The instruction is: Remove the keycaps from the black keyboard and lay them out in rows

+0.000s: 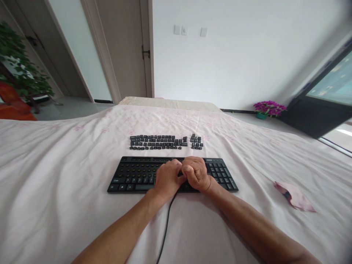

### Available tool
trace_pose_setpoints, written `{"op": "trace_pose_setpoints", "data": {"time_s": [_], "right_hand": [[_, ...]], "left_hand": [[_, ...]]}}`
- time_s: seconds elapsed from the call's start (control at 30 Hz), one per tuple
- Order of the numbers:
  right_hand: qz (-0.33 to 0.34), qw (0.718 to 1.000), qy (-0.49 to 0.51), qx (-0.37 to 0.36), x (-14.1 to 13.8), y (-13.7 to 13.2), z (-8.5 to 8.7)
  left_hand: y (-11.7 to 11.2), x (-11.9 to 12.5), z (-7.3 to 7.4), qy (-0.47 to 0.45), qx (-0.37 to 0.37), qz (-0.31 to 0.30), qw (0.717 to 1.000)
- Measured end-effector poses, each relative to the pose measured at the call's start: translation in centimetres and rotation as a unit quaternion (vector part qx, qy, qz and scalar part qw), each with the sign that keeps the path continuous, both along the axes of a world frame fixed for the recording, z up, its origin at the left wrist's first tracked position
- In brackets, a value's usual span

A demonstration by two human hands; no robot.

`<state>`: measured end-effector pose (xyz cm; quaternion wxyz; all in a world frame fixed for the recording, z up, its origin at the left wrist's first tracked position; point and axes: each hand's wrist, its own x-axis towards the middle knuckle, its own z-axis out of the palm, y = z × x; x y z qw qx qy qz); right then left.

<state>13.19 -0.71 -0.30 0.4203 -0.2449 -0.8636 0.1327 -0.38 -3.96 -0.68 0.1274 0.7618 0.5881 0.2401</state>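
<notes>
A black keyboard point(137, 187) lies flat on the bedsheet, its cable point(165, 231) running toward me. Much of its left part shows bare key sockets, while the lower rows at the left and the number pad point(220, 172) carry keycaps. My left hand point(169, 176) rests over the keyboard's middle with curled fingers, its thumb pointing at the other hand. Against it, my right hand point(195, 172) is closed like a fist above the keys. Whatever is between the fingers of either hand is hidden. Beyond the keyboard sit rows of loose black keycaps point(156, 141) and a smaller group of keycaps point(196, 141).
A pale pink sheet point(68, 190) covers the surface. On it, to the right, lies a small pink cloth-like piece point(295, 196) with a dark patch. Farther off are a potted purple flower point(269, 109), a leafy plant point(23, 66) and a door point(123, 47).
</notes>
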Motion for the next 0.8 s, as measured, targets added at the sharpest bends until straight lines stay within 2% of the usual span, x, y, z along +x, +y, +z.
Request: {"op": "trace_pose_setpoints", "data": {"time_s": [0.17, 0.27, 0.33, 0.43, 0.53, 0.67, 0.8], "right_hand": [[-0.026, 0.999, 0.039, -0.016, 0.3, -0.3, 0.7], [-0.050, 0.997, 0.047, -0.018, 1.0, -0.4, 2.1], [-0.083, 0.996, 0.016, -0.023, 1.5, -0.2, 3.1], [-0.123, 0.987, -0.039, -0.099, 1.9, 0.2, 3.9], [-0.107, 0.975, -0.081, -0.174, 1.7, 0.5, 3.8], [-0.104, 0.974, -0.134, -0.150, 1.2, 0.4, 3.7], [-0.107, 0.970, -0.183, -0.117, 1.3, 0.1, 4.0]], "left_hand": [[0.0, -0.1, -0.4, -0.051, -0.006, -0.002, 0.999], [-0.2, -0.3, -0.6, -0.111, -0.007, 0.006, 0.994], [-0.3, -0.4, -0.6, -0.167, -0.012, 0.017, 0.986], [-0.3, -0.7, -0.5, -0.263, -0.017, 0.022, 0.964], [0.0, -0.9, -0.6, -0.336, -0.025, 0.009, 0.942], [0.3, -1.1, -0.9, -0.389, -0.055, 0.007, 0.919], [0.4, -1.1, -0.9, -0.384, -0.069, 0.034, 0.920]]}}
